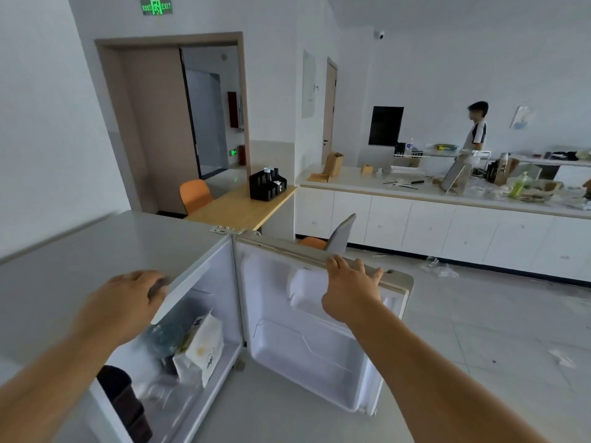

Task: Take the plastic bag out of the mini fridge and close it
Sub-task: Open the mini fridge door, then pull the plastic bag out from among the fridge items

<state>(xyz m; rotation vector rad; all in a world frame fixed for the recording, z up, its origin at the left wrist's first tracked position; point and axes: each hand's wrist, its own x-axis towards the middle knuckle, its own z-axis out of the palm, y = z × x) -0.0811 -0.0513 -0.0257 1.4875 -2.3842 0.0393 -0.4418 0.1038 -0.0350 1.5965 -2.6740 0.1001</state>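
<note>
The white mini fridge (96, 251) stands below me with its door (313, 353) swung wide open to the right. My right hand (348, 289) grips the door's top edge. My left hand (128, 302) rests on the front edge of the fridge top, fingers curled over the rim. Inside, a white plastic bag (201, 346) with printed marks stands on the shelf, beside a clear bluish bottle (164, 338). A dark container (123, 401) sits at the lower left of the compartment.
A wooden table (243, 206) with a black organiser (267, 185) and orange chairs stands behind the fridge. A long white counter (447, 219) cluttered with items runs along the right; a person (478, 127) stands behind it. Tiled floor lies right of the door.
</note>
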